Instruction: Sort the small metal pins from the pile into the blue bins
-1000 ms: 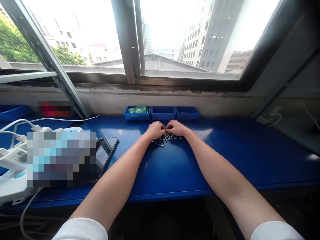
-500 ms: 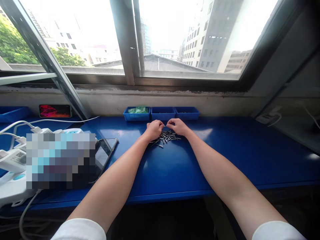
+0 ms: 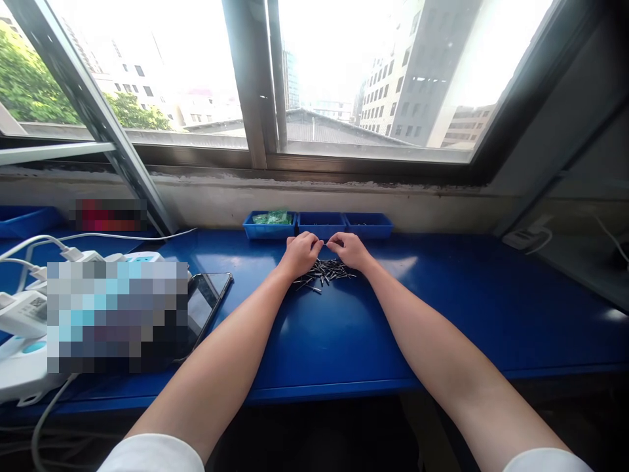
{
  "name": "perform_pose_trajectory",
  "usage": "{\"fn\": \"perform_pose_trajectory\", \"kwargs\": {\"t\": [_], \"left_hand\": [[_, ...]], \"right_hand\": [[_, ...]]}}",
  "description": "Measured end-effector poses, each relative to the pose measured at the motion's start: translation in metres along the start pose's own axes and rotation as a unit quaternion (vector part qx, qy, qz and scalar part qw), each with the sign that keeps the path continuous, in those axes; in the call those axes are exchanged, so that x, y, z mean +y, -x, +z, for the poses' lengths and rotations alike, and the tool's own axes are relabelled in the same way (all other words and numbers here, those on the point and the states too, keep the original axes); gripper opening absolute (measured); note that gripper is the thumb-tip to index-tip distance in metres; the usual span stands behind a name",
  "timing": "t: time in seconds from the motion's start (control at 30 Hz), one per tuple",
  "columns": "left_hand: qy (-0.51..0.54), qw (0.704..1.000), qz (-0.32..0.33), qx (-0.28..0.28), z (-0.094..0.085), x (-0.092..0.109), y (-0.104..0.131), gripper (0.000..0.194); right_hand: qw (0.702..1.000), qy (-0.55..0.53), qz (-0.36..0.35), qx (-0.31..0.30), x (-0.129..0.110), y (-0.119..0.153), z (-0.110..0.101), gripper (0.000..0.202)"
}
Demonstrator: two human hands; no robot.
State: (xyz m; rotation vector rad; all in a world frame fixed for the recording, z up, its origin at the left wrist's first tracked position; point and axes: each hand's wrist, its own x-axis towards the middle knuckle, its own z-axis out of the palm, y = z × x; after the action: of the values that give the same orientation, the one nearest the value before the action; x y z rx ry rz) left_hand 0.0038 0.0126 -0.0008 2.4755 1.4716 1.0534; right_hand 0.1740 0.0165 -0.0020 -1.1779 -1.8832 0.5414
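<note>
A loose pile of thin, dark and silvery metal pins [image 3: 330,271] sits on the shiny blue table [image 3: 324,354]. A tiny, thin, pale piece [image 3: 325,244] is up past the far side of the pile, right between the two hands. Its long way seems to run side to side, from one hand to the other. Neither hand is nearer, as both sets of fingertips look to meet it.

The left hand [image 3: 299,254] is at the pile's far left and hides some pins. Its thumb and finger seem to pinch the left end. The right hand [image 3: 350,250] is by the pile's far right, and its thumb and finger seem to pinch the other end. Three blue, open, box-shaped plastic bins [image 3: 368,231] stand behind the pile.
</note>
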Motion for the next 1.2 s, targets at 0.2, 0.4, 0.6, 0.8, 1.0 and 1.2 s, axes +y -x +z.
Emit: {"fn": "perform_pose_trajectory", "kwargs": {"t": [0.2, 0.4, 0.6, 0.8, 1.0, 1.2], "left_hand": [[-0.004, 1.000, -0.012, -0.013, -0.001, -0.002, 0.001, 0.031], [0.013, 0.998, -0.059, -0.006, -0.005, -0.012, 0.000, 0.032], [-0.011, 0.989, -0.144, 0.022, -0.011, -0.035, -0.003, 0.030], [-0.034, 0.990, -0.138, 0.008, -0.011, -0.038, -0.002, 0.026], [-0.032, 0.992, -0.120, 0.008, -0.010, -0.036, -0.001, 0.019], [0.028, 0.995, -0.070, 0.072, -0.012, -0.038, -0.001, 0.020]], "right_hand": [[0.989, -0.147, 0.019, 0.008, -0.005, 0.001, -0.002, 0.020], [0.984, -0.147, 0.051, 0.087, 0.000, 0.000, -0.009, 0.025], [0.965, 0.098, 0.095, 0.223, 0.020, -0.001, -0.022, 0.042], [0.940, 0.189, 0.185, 0.215, 0.028, 0.000, -0.028, 0.059], [0.941, 0.198, 0.200, 0.189, 0.033, -0.002, -0.026, 0.068], [0.923, 0.186, 0.171, 0.291, 0.030, 0.001, -0.024, 0.082]]}}
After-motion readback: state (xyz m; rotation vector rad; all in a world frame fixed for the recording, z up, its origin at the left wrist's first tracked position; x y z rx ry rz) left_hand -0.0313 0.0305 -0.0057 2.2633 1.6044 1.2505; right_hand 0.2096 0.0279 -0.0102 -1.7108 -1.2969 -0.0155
